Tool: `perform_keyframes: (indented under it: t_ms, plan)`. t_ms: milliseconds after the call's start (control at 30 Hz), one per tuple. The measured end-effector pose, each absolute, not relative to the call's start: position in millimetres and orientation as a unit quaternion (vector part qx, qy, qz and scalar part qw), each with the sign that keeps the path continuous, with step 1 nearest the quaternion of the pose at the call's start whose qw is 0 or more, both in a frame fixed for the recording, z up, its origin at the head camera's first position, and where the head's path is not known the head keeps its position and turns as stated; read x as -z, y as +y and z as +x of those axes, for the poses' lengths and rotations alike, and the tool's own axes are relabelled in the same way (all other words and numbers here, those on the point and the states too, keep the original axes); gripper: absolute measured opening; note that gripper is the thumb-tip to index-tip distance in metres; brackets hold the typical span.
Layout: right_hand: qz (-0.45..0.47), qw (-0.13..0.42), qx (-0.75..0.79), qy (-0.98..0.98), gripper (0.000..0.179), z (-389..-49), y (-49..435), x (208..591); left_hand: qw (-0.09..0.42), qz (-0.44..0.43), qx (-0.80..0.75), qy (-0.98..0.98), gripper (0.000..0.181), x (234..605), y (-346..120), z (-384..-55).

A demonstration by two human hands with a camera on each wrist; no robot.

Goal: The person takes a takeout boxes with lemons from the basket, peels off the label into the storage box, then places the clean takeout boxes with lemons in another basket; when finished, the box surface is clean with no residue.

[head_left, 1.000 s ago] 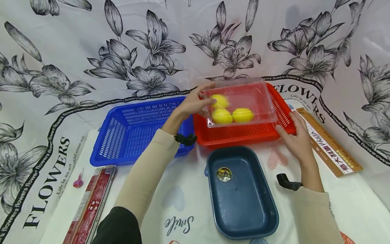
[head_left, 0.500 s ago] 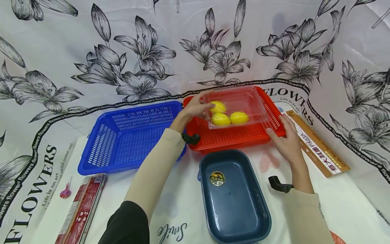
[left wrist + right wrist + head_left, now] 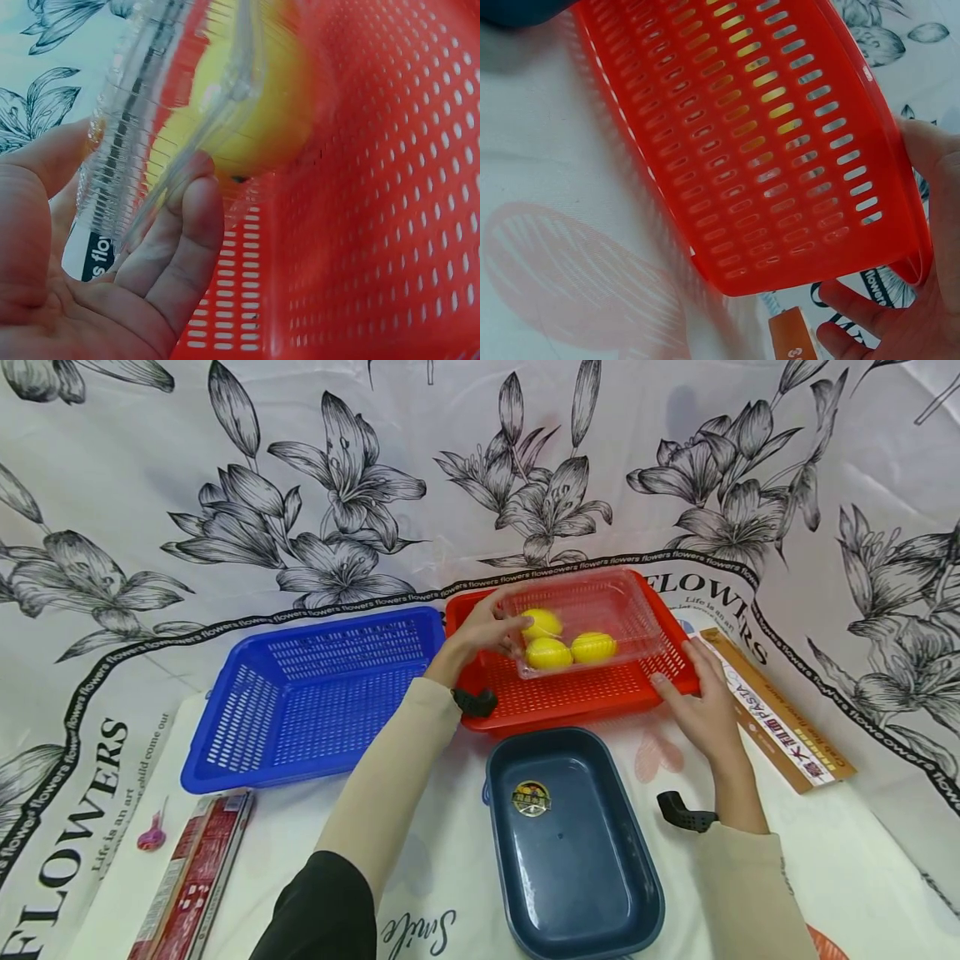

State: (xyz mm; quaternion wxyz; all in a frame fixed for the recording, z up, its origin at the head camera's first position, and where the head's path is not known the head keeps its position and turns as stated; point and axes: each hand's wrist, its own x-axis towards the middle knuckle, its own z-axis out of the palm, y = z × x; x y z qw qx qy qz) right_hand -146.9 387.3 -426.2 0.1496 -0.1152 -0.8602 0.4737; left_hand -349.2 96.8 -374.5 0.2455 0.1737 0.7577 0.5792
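A clear plastic container (image 3: 633, 614) with three lemons (image 3: 594, 647) in it hangs over the red basket (image 3: 555, 708). My left hand (image 3: 477, 633) grips the container's left end, thumb on one side and fingers on the other. In the left wrist view a lemon (image 3: 259, 97) shows through the clear wall, and the perforated red basket (image 3: 375, 180) lies below. My right hand (image 3: 705, 708) holds the basket's right corner by the rim. In the right wrist view the thumb lies along the red rim, with other fingers (image 3: 847, 304) beneath the corner.
A blue basket (image 3: 262, 714) stands left of the red one. In front is a dark blue tray (image 3: 577, 877). A long pasta box (image 3: 780, 718) lies at right. Red packets (image 3: 191, 877) and a small pink item (image 3: 152, 837) lie at left.
The container with the lemons has come down closer to the red basket in my left hand. My right hand stays on the basket's corner. The head view has shifted slightly.
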Motion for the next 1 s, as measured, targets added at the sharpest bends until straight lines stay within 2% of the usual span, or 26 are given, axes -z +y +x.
perform_keyframes:
  t_ms: [567,1000]
  plan:
    - [-0.116,0.152,-0.462,-0.866,0.079,-147.0,390.1,427.9,0.231,0.176,-0.601,0.745,0.055,387.1,101.3,-348.0]
    - [-0.111,0.153,-0.465,-0.865,0.079,-147.0,388.5,429.7,0.304,0.131,-0.560,0.760,0.060,388.6,102.7,-348.6]
